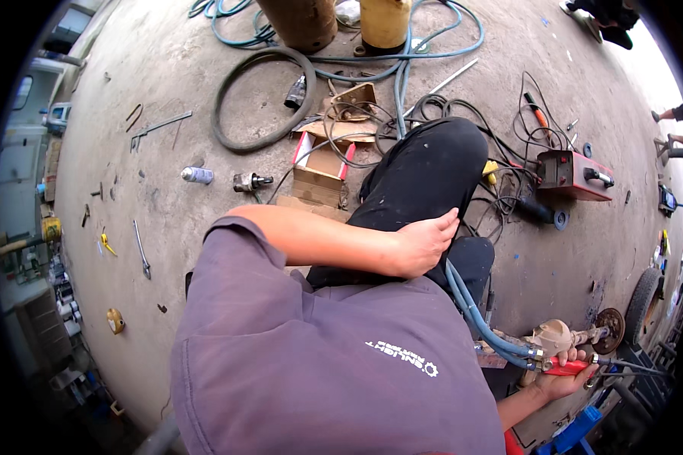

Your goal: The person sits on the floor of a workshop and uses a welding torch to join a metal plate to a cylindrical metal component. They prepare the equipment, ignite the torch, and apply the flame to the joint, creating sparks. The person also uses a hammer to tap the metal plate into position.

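Observation:
My left hand (pixel 430 244) lies on my bent leg in black trousers (pixel 432 167), its fingers stretched out and holding nothing. Down at the right, my right hand (pixel 565 381) is wrapped around the red handle of a gas torch (pixel 560 368). Two blue hoses (pixel 474 315) run from beside my leg to brass fittings at the handle's end. The torch's thin metal tubes (pixel 622 370) point away to the right. Just beyond that hand is a tan axle housing (pixel 552 334) with a rusty round drum (pixel 609 329). My torso hides the floor below.
A red welding machine (pixel 573 175) stands at the right among black cables, near a dark angle grinder (pixel 542 212). Ahead lie an opened cardboard box (pixel 320 171), a metal joint (pixel 250 182), a spray can (pixel 196 175) and a wrench (pixel 141 250). Gas cylinders (pixel 385 23) stand farther off.

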`<action>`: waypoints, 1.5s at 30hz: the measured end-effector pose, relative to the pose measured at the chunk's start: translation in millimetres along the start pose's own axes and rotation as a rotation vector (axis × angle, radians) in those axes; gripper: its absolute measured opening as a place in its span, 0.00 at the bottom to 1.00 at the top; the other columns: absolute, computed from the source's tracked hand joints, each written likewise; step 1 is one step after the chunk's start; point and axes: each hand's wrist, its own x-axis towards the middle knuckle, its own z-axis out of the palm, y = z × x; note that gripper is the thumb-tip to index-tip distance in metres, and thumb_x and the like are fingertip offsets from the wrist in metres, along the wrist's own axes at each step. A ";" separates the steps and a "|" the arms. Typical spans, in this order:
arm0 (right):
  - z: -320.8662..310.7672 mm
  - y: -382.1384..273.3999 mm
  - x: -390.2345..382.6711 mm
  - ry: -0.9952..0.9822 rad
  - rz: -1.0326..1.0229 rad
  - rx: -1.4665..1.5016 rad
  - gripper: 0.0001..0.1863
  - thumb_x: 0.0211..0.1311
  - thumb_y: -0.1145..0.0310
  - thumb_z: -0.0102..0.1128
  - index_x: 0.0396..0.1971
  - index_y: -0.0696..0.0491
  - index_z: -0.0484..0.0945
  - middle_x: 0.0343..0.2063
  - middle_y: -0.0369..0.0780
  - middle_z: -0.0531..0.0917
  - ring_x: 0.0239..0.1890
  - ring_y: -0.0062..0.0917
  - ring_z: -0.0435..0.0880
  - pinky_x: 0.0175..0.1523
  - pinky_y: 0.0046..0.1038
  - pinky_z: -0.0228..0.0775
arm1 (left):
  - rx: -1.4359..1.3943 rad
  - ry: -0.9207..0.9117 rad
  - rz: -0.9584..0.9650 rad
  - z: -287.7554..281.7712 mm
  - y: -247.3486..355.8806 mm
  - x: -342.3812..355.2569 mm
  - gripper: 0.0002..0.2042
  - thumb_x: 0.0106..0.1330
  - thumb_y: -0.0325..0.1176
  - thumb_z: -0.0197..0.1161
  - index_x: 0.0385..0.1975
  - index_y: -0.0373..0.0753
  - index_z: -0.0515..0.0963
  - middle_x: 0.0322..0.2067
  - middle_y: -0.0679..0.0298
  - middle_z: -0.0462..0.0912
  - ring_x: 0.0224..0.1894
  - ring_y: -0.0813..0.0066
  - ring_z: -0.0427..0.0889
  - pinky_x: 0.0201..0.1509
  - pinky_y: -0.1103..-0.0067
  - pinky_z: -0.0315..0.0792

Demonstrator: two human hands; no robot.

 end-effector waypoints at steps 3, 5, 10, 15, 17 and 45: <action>-13.1 8.3 0.5 0.012 0.017 0.000 0.21 0.78 0.51 0.52 0.49 0.57 0.75 0.33 0.36 0.71 0.30 0.19 0.64 0.27 0.20 0.63 | 0.098 -0.341 -0.025 -11.1 5.7 48.4 0.23 0.73 0.48 0.51 0.59 0.45 0.81 0.66 0.56 0.75 0.72 0.49 0.64 0.77 0.42 0.46; -14.9 9.2 5.2 -0.057 0.073 0.039 0.21 0.78 0.51 0.52 0.47 0.57 0.73 0.32 0.35 0.67 0.30 0.19 0.64 0.29 0.20 0.62 | 0.107 -0.498 -0.080 -3.5 16.2 75.6 0.26 0.72 0.53 0.52 0.64 0.47 0.78 0.68 0.62 0.74 0.74 0.53 0.62 0.76 0.40 0.42; -27.0 7.4 21.5 -0.129 0.056 -0.087 0.21 0.78 0.51 0.52 0.45 0.58 0.71 0.31 0.36 0.68 0.29 0.20 0.66 0.30 0.21 0.63 | 0.187 -0.600 -0.116 21.3 52.1 120.5 0.33 0.71 0.58 0.48 0.71 0.46 0.68 0.73 0.62 0.64 0.77 0.55 0.54 0.78 0.45 0.41; -11.6 16.6 34.7 -0.140 0.125 -0.104 0.22 0.77 0.50 0.54 0.42 0.57 0.75 0.32 0.37 0.74 0.29 0.21 0.69 0.29 0.22 0.65 | 0.250 -0.618 -0.173 34.2 83.7 134.0 0.32 0.71 0.56 0.49 0.70 0.44 0.69 0.71 0.61 0.67 0.75 0.53 0.58 0.77 0.47 0.48; -9.3 21.4 38.6 -0.233 0.207 -0.066 0.21 0.77 0.50 0.54 0.43 0.57 0.75 0.33 0.38 0.75 0.30 0.22 0.70 0.30 0.23 0.66 | 0.215 -0.599 -0.183 32.3 90.6 131.7 0.31 0.72 0.55 0.49 0.70 0.44 0.70 0.72 0.60 0.67 0.75 0.53 0.58 0.77 0.48 0.48; -121.8 288.0 -34.2 -0.086 0.409 -1.540 0.38 0.67 0.46 0.60 0.59 0.68 0.68 0.55 0.63 0.76 0.60 0.55 0.75 0.66 0.47 0.66 | -2.307 0.580 -0.464 -49.2 101.4 88.3 0.19 0.59 0.31 0.75 0.43 0.30 0.73 0.24 0.63 0.80 0.22 0.73 0.83 0.28 0.77 0.80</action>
